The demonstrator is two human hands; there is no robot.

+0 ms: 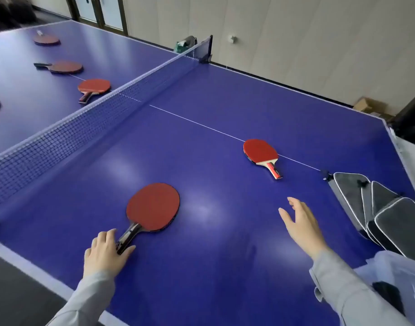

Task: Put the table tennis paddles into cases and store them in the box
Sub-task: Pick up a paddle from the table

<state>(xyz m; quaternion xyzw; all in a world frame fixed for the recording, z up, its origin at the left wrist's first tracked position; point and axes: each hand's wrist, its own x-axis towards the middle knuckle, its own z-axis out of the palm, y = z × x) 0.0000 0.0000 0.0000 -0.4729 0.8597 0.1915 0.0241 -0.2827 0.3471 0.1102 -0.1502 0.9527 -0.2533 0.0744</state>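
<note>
A red paddle (153, 207) lies flat on the blue table tennis table (213, 243) near its front edge. My left hand (105, 251) rests on that paddle's dark handle, fingers curled around it. My right hand (300, 224) hovers open above the table, holding nothing. A second red paddle (260, 151) with a red and black handle lies farther right on the white centre line. Several grey and black paddle cases (375, 208) are stacked overlapping at the table's right edge. A clear plastic box (399, 285) shows at the bottom right corner.
The net (84, 128) crosses the table from left to the far post. Beyond it lie more red paddles (94, 87), (66, 67), (46, 40). A cardboard box (368, 105) sits on the floor by the far wall.
</note>
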